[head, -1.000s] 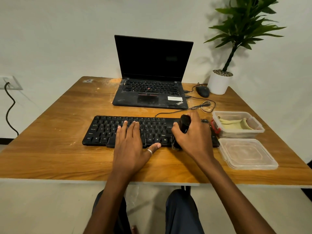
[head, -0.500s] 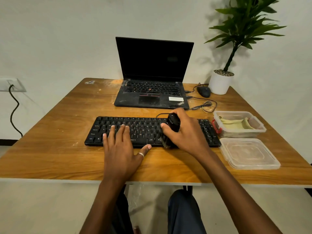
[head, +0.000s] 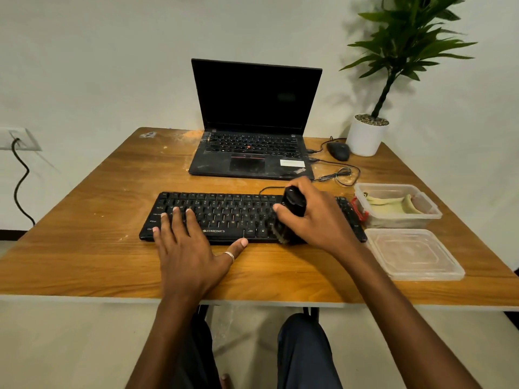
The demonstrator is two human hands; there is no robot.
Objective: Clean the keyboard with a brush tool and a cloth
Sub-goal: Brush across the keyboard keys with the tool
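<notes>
A black keyboard [head: 224,213] lies across the middle of the wooden table [head: 84,248]. My right hand [head: 317,217] grips a black brush tool [head: 292,204] upright over the keyboard's right half, its bristles down on the lower key rows. My left hand [head: 188,248] lies flat with spread fingers on the keyboard's left end, thumb at the front edge. A pale yellow-green cloth [head: 393,204] lies in an open clear plastic box [head: 432,211] right of the keyboard.
An open black laptop [head: 252,130] stands behind the keyboard. A black mouse [head: 338,151], coiled cables and a white potted plant [head: 366,136] fill the back right corner. The box's clear lid [head: 412,255] lies near the front right edge.
My right hand has carried the brush leftwards along the keyboard, from near the right end towards the middle. My left hand has slid left along the keys to the left end.
</notes>
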